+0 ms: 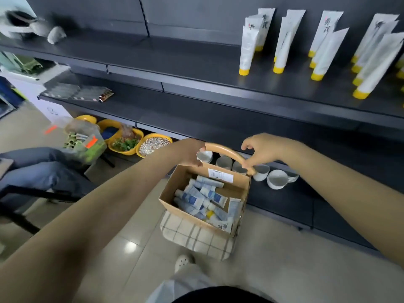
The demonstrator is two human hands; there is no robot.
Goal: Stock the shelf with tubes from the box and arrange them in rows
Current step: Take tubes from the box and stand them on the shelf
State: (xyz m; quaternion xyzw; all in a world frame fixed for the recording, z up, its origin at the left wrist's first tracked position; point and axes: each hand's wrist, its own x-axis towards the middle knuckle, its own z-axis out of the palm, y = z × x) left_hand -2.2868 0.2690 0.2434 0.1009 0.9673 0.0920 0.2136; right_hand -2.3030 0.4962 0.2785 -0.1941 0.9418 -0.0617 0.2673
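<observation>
An open cardboard box of blue-and-white tubes sits on a plaid cushion at 6 o'clock. The right hand curls around a curved wooden bar behind the box. The left hand meets the bar's other end, its grip unclear. Yellow-capped white tubes stand on the shelf at 1 o'clock.

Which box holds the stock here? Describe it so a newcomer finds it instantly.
In front of the dark shelving, near the tiled floor, is a checked basket with a wooden handle. The open cardboard box rests on it, the only container full of blue-and-white tubes.
</observation>
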